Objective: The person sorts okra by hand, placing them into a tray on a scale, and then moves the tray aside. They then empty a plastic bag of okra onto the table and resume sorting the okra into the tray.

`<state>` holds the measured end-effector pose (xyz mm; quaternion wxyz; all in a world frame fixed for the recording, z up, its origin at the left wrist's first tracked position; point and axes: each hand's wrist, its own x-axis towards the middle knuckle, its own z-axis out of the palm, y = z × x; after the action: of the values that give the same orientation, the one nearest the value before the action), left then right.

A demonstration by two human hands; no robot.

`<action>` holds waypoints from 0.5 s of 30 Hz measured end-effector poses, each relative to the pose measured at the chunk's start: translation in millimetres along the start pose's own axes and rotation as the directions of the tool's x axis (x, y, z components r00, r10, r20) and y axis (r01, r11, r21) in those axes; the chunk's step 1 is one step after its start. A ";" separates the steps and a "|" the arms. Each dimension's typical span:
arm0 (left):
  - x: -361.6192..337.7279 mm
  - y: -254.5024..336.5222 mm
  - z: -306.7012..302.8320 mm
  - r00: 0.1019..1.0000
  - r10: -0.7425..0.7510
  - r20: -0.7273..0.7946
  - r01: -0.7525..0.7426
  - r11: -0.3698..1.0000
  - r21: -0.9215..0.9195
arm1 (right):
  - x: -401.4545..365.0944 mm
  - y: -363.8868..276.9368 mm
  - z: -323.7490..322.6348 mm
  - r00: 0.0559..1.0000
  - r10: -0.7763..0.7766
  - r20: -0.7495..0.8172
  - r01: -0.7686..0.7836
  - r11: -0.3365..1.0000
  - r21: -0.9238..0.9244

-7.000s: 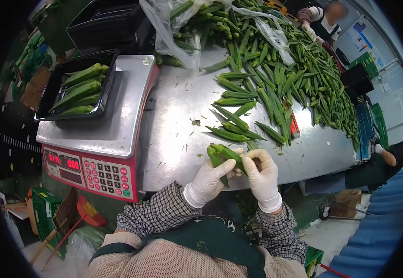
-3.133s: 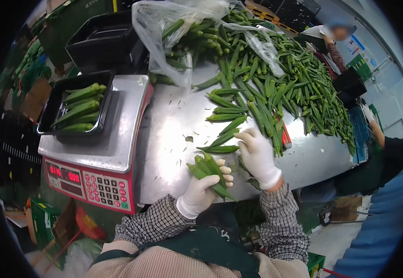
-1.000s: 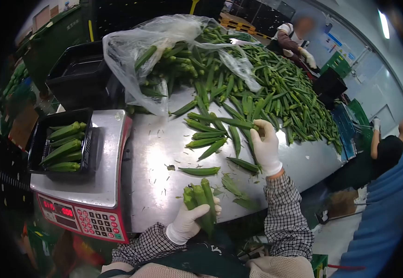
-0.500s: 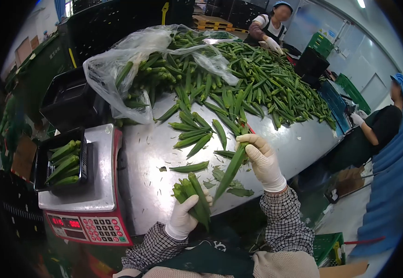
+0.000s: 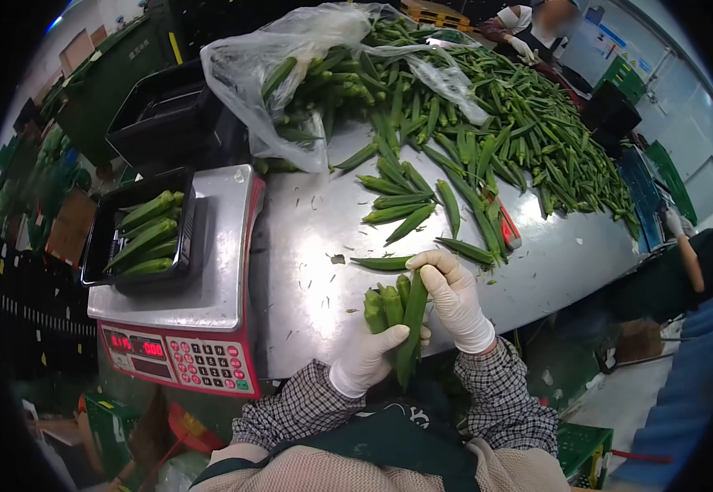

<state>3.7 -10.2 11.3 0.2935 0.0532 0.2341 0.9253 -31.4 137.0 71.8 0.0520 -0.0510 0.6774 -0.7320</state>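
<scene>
My left hand (image 5: 366, 361), in a white glove, is closed around a small bunch of okra pods (image 5: 383, 305), stem ends up. My right hand (image 5: 455, 302), also gloved, pinches one long okra pod (image 5: 411, 328) near its top. That pod hangs tip down against the bunch, by the left thumb. Just beyond the fingers a single okra pod (image 5: 379, 263) lies on the metal table (image 5: 307, 287). A few more loose pods (image 5: 397, 201) lie farther back, before a large okra heap (image 5: 529, 131).
At left, a black tray (image 5: 184, 246) holding several okra pods stands on a red-framed scale (image 5: 217, 287). Black trays (image 5: 160, 102) are stacked behind it. Clear plastic (image 5: 242, 74) partly covers the heap. A red object (image 5: 510, 230) lies by the pods. Co-workers (image 5: 529, 41) stand across and at right.
My right hand has brought its okra pod over to the bunch in my left hand, so the hands are now close together. The view has shifted, moving the table scene right and up.
</scene>
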 end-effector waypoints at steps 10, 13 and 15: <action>0.3 1.5 4.6 0.997 -0.009 -0.075 0.006 0.999 -0.040 | 4.9 1.9 -5.1 0.988 0.109 0.108 -0.131 0.967 0.218; -0.6 4.3 11.0 0.994 -0.013 -0.110 0.010 1.000 -0.028 | 5.7 1.1 -6.3 0.989 0.094 0.113 -0.109 0.984 0.141; -0.7 4.5 11.6 0.992 -0.020 -0.125 0.017 1.000 -0.023 | 6.8 -0.6 -6.5 0.989 0.105 0.108 -0.119 0.984 0.130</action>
<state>4.7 -9.2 23.7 0.2875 -0.0103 0.2423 0.9266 -39.0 142.5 72.0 0.1306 -0.0458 0.6242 -0.7689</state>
